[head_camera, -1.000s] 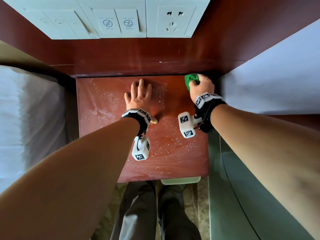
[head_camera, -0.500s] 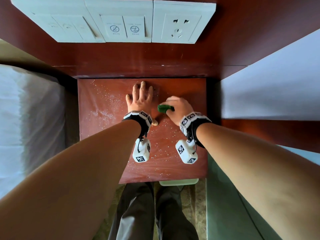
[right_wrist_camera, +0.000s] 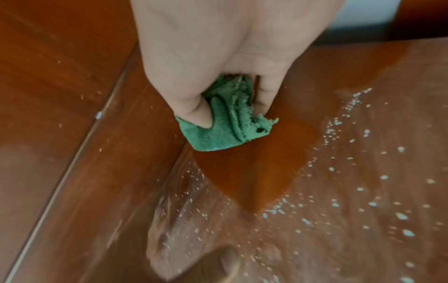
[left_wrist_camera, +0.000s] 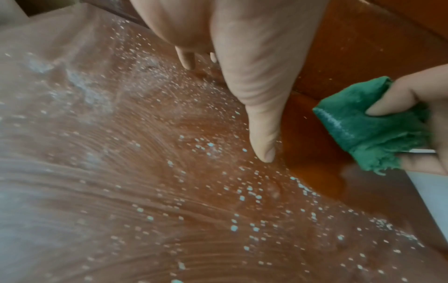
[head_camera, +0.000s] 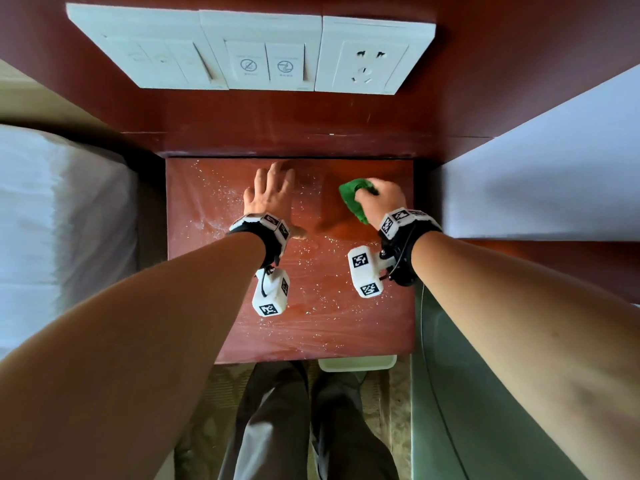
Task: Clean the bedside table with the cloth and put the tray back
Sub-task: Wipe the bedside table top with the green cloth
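— Reddish wood fills most of your view: the bedside surface (head_camera: 311,317) sits between a white bed (head_camera: 52,220) on one side and a switch panel (head_camera: 249,53) on the wall behind. How far along are you, would you say?

— Not far, by my reading. White specks and a hazy film cover most of the surface, thickest towards its left edge and front. Only one darker, glossy patch near the back right corner looks wiped (it shows best from your right wrist). The rest remains to be done, and the tray is not back: a pale rim (head_camera: 356,362) peeks out below the front edge, which may be it, though I cannot tell.

— And the cloth?

— Your right hand (head_camera: 381,202) has the green cloth (head_camera: 353,199) bunched up, fingers (right_wrist_camera: 196,113) and thumb clenched round it, pressed to the surface near the back edge, right of the middle. It is a crumpled wad, so there is no clean long axis; in the head view it runs roughly from the back edge towards your wrist, folded end (right_wrist_camera: 208,139) forward.

— My other hand?

— Your left hand (head_camera: 270,195) lies flat near the middle of the back edge, fingers (left_wrist_camera: 261,118) straight and spread, gripping nothing.
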